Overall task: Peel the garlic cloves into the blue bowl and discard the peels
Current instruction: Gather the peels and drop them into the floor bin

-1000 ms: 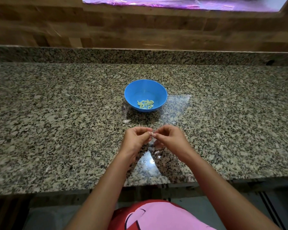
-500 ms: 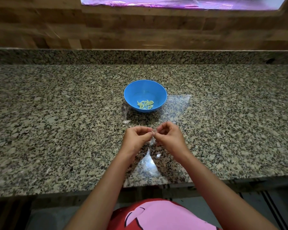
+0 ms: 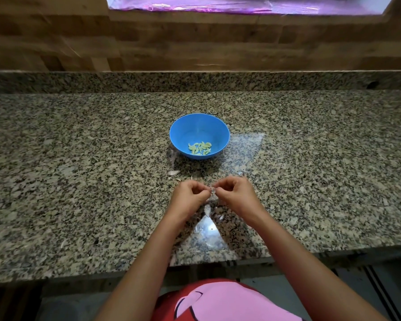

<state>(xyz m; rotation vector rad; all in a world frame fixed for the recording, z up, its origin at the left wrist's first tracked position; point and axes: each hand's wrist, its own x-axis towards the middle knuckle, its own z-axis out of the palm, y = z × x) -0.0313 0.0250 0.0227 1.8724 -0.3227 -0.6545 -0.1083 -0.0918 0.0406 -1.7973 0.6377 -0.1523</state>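
Note:
A blue bowl (image 3: 199, 126) stands on the granite counter with several pale peeled garlic cloves (image 3: 200, 148) lying at its bottom. Just in front of it, my left hand (image 3: 190, 196) and my right hand (image 3: 235, 193) meet fingertip to fingertip above the counter. Both pinch a small garlic clove (image 3: 211, 189) between them; it is mostly hidden by my fingers. Thin garlic peels (image 3: 173, 173) lie on the counter between the bowl and my left hand, and a few more scraps lie under my wrists (image 3: 220, 216).
The granite counter (image 3: 79, 181) runs wide to left and right, with a raised granite ledge (image 3: 195, 81) and a wooden wall behind. Its front edge (image 3: 218, 262) is close to my body.
My hands have stayed in place in front of the bowl, with only small finger movements on the clove. The bowl has not moved.

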